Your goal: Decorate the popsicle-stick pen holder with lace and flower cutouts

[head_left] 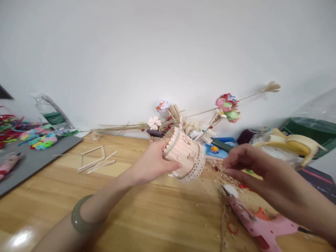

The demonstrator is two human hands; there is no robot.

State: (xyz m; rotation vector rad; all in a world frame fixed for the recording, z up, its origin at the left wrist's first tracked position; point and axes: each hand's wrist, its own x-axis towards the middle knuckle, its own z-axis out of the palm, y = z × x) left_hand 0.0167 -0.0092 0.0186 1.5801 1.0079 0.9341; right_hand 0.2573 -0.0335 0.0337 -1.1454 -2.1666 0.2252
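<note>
My left hand [153, 162] is wrapped round a small pot made of pale craft sticks [183, 154], holding it tilted above the table. A lace band and a string of beads trim the pot, and a small bow sits on its side. To the right of the pot, my right hand [252, 166] is closed in a pinch; what its fingertips hold, if anything, is too small to make out. Below that hand lies a pink glue gun [258, 222], its metal nozzle pointing toward the upper left near a white round piece [231, 190].
Loose craft sticks [97, 161] lie at the left on the wooden table [147, 217]. Dried stems and paper flowers [228, 105] rest against the wall. A peeled banana [296, 143] is at the right, a bottle [51, 112] and coloured yarn [47, 136] at the left.
</note>
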